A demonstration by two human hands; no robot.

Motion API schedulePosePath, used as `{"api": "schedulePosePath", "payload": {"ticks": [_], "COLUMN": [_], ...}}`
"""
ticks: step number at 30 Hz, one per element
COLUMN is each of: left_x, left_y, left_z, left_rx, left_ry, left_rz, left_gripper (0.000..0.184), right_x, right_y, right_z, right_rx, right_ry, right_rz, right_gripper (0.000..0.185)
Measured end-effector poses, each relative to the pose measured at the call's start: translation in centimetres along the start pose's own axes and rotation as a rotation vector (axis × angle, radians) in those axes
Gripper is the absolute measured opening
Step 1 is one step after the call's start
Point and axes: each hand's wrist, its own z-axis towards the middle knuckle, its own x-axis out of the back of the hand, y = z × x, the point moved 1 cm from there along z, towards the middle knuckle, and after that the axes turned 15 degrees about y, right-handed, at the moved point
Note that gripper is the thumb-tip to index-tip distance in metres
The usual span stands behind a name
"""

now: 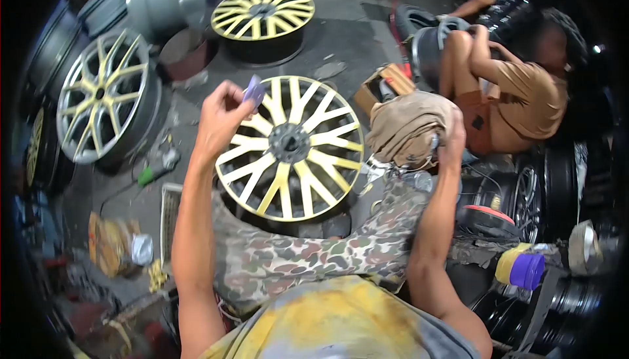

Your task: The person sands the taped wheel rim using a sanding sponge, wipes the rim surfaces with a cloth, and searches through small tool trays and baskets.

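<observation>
Pinched in my left hand [223,111] is a thin, flat purple piece [253,91], held over the upper left edge of a wheel rim [282,192]. The rim lies face up between my legs, with pale yellow Y-shaped spokes and a dark hub. To its right, my right hand [453,135] is closed around the side of a bunched brown cloth [406,126]. What lies inside or beneath the cloth is hidden, and part of my fingers too.
Another yellow-spoked rim [262,28] lies beyond. A silver-and-yellow rim [101,93] leans at left. A co-worker [531,97] sits at right near an open cardboard box [372,93]. Purple tape-like roll [527,271] hangs lower right; a green-ended tool [145,175] lies left.
</observation>
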Motion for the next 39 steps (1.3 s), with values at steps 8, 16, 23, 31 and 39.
{"api": "schedulePosePath", "payload": {"ticks": [8,16,23,31,39], "left_x": [4.2,5.8,5.9,6.5,5.7], "left_y": [-0.8,-2.0,-2.1,-2.3,-2.6], "left_z": [1.0,2.2,1.8,2.6,2.8], "left_rx": [0.011,-0.029,-0.084,-0.104,-0.119], "left_ry": [0.155,0.210,0.251,0.316,0.291], "left_rz": [-0.057,-0.011,0.030,-0.064,0.023], "left_gripper": [0.016,0.015,0.016,0.021,0.021], "right_x": [-4.8,-13.8,-20.4,-21.1,-20.1], "right_y": [-7.3,-3.7,19.1,21.3,20.0], "right_z": [-4.8,-8.1,-19.0,-22.2,-18.9], "right_rx": [-0.051,0.420,0.624,0.788,0.796], "right_ry": [-0.051,-0.504,-1.038,-0.987,-1.368], "right_rz": [0.453,-0.799,-1.048,-1.214,-1.161], "right_gripper": [0.065,0.052,0.039,0.024,0.026]}}
